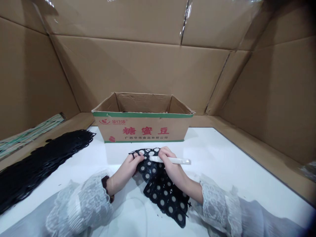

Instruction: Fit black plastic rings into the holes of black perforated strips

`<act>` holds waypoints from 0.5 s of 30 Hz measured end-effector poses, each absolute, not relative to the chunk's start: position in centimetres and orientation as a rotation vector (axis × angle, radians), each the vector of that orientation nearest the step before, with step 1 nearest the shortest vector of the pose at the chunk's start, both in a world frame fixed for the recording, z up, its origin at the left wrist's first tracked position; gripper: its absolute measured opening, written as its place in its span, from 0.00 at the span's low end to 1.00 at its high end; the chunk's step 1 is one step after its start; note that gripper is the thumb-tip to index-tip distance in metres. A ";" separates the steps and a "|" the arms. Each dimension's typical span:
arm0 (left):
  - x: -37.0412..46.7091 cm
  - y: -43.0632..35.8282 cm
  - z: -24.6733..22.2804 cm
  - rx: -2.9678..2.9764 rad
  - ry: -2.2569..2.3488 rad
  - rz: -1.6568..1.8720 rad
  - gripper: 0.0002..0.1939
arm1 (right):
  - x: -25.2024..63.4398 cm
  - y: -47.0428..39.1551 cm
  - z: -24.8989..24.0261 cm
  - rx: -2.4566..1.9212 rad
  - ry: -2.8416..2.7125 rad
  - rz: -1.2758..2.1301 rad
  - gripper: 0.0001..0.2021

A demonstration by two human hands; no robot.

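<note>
My left hand [133, 162] is closed on the upper left edge of a black rubbery sheet [160, 194] dotted with rows of pale round spots. My right hand [171, 166] is closed round a slim white pen-like tool [179, 161], its tip lying over the sheet near my left thumb. Some right fingers also seem to touch the sheet's top edge, where open loops show. The sheet hangs folded between both hands, its lower part spreading over the white table [202, 144]. What kind of tool it is cannot be made out.
A cardboard box [145, 128] with green edging and red lettering stands open behind my hands. At left lies a long heap of black stringy pieces [41, 161], beside a bundle of greenish strips [32, 133]. Cardboard walls [138, 65] enclose the table.
</note>
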State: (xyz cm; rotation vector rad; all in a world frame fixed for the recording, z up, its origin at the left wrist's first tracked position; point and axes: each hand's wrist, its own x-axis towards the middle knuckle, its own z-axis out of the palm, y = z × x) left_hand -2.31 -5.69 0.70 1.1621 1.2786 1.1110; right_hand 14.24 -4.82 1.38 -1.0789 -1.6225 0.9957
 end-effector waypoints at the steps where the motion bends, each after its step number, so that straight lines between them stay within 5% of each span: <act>1: -2.4 -5.7 0.8 1.172 1.258 1.099 0.14 | 14.3 -4.8 1.4 -1.079 -1.620 0.995 0.13; 15: -2.5 -6.3 0.6 1.568 1.275 1.081 0.15 | 14.3 -4.7 1.4 -1.058 -1.606 0.995 0.12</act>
